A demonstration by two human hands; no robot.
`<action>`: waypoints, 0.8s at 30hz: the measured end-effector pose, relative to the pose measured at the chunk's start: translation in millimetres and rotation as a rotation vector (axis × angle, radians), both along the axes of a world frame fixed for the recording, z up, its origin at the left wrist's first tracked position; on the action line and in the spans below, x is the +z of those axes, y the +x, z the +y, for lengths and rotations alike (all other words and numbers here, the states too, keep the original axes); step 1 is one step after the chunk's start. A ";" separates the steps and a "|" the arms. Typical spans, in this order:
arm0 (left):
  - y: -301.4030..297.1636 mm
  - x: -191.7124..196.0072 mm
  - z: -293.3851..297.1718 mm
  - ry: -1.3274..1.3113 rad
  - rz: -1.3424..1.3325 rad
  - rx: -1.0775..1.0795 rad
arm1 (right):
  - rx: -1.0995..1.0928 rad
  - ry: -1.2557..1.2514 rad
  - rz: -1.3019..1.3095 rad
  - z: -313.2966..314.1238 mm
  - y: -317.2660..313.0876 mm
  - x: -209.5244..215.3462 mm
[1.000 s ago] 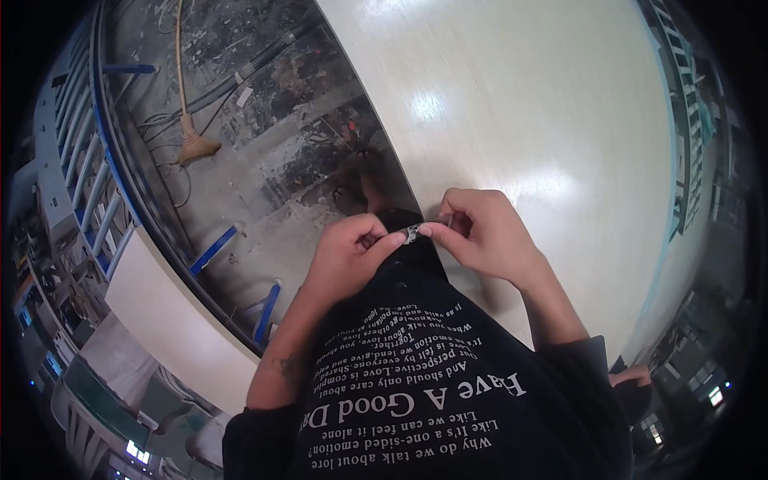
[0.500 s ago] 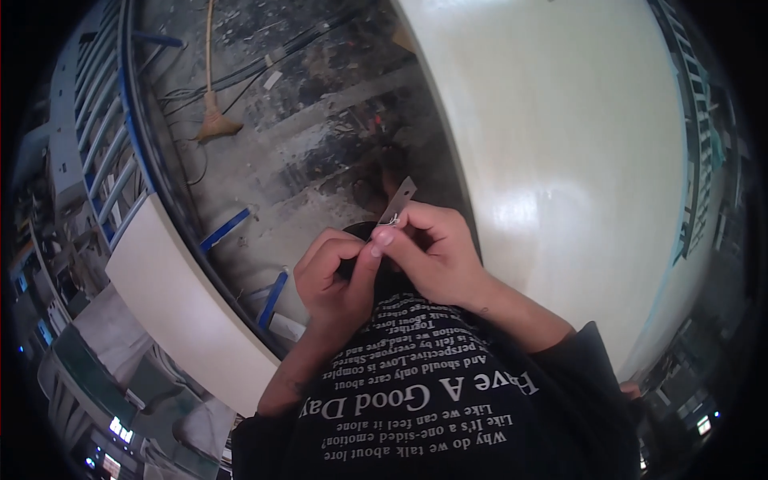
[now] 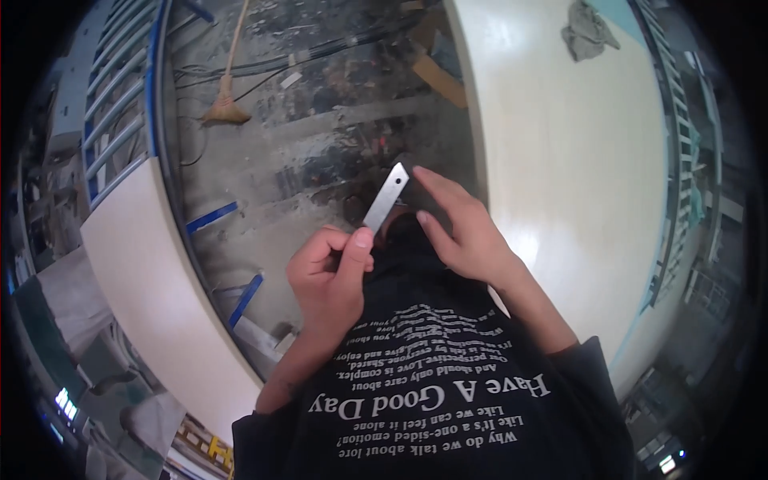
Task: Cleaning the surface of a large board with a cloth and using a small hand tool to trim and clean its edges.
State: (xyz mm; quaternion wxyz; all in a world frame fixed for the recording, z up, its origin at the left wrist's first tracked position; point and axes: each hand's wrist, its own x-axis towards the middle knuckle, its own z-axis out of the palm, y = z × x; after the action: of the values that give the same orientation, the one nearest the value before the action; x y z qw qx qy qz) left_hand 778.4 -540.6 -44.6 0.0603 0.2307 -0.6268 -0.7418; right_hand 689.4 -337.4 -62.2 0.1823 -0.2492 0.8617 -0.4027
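A flat, silvery snap-off knife blade (image 3: 386,198) with a slanted end and a small round hole points up and to the right in front of my body. My left hand (image 3: 328,276) pinches its lower end between thumb and fingers. Just right of the blade's holed end is my right hand (image 3: 464,228), its thumb and fingers apart and nothing between them. My right fingertips are close to the blade but do not appear to hold it.
A long pale panel (image 3: 572,160) runs along the right, with a grey rag (image 3: 588,32) at its far end. Another pale panel (image 3: 144,240) lies left, beside a blue rack (image 3: 120,104). A broom (image 3: 226,106), cables and cardboard (image 3: 440,80) lie on the stained floor.
My right hand has let go of the blade and opened, moving to the right. The blade stays in my left hand. The view has shifted, bringing the grey rag into sight.
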 end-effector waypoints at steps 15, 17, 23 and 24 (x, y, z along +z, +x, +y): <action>-192.5 -80.8 89.6 -0.561 -0.035 -0.511 | -0.496 0.021 -0.319 87.3 -141.4 -21.7; -201.6 -86.2 98.5 -0.588 -0.040 -0.510 | -0.504 0.093 -0.194 91.9 -147.0 -29.2; -204.7 -97.5 100.0 -0.528 -0.139 -0.523 | -0.455 0.263 0.024 90.7 -148.1 -31.0; -204.0 -100.6 100.1 -0.504 -0.156 -0.514 | -0.438 0.272 0.044 91.0 -147.7 -32.3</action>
State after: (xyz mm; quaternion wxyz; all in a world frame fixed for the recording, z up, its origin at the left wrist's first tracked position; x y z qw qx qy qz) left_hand 574.4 -440.5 -145.2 -0.1212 0.0993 -0.8300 -0.5353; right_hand 541.8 -246.4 -94.5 0.1040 -0.0386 0.9451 -0.3075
